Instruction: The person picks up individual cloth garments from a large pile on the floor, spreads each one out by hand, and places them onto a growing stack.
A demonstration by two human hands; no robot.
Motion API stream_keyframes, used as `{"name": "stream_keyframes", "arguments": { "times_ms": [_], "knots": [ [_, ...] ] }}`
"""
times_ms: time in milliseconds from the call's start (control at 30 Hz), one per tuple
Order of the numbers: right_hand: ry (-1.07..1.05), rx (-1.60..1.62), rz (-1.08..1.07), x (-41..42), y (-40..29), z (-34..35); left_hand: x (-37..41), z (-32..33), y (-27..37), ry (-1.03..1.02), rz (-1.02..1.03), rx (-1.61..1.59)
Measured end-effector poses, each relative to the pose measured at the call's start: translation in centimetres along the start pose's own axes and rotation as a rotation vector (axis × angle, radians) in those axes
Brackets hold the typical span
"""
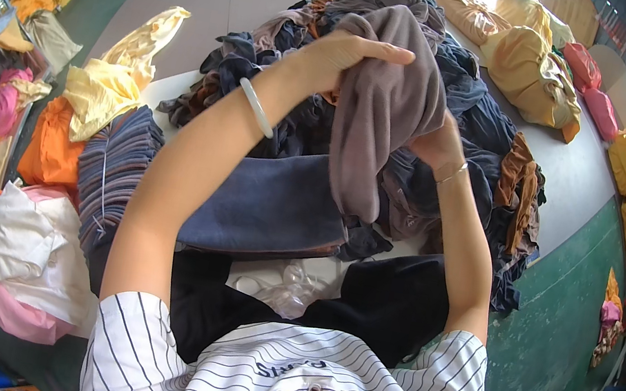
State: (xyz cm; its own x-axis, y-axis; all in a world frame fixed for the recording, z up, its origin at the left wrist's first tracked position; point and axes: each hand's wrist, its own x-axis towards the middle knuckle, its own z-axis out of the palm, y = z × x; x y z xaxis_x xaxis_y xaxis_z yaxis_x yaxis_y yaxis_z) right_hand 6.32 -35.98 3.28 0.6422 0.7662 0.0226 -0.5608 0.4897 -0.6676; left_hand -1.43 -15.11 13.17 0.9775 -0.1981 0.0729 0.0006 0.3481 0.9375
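Note:
A greyish-brown knit cloth piece point(387, 102) hangs raised between my two hands, in front of a large heap of crumpled dark cloth pieces point(475, 117). My left hand point(345, 58) grips its upper left part, thumb lying across the front. My right hand point(437, 142) holds its right side, with the fingers partly hidden behind the fabric. Below the raised cloth, a flat stack of folded dark blue cloth point(274, 201) lies before my lap. A tall stack of folded cloths point(119, 163), tied with a white string, stands at my left.
Orange point(54, 146), pale yellow point(103, 92) and white cloth bundles point(27, 234) lie on the left. Large yellow bundles point(525, 76) and pink ones point(600, 113) rest at the upper right. Clear plastic wrap point(297, 289) lies between my legs. Grey boards point(194, 14) cover part of the green floor point(550, 335).

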Motion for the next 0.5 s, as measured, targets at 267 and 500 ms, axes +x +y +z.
{"name": "stream_keyframes", "arguments": {
  "times_ms": [267,500],
  "knots": [
    [0.197,-0.237,-0.782,-3.1,-6.8,0.1,-1.8,-8.9,2.9,0.500,0.153,0.709],
    [0.190,-0.634,-0.954,-5.7,-7.7,5.2,-7.2,-8.2,5.2,0.574,0.243,0.677]
  ]
}}
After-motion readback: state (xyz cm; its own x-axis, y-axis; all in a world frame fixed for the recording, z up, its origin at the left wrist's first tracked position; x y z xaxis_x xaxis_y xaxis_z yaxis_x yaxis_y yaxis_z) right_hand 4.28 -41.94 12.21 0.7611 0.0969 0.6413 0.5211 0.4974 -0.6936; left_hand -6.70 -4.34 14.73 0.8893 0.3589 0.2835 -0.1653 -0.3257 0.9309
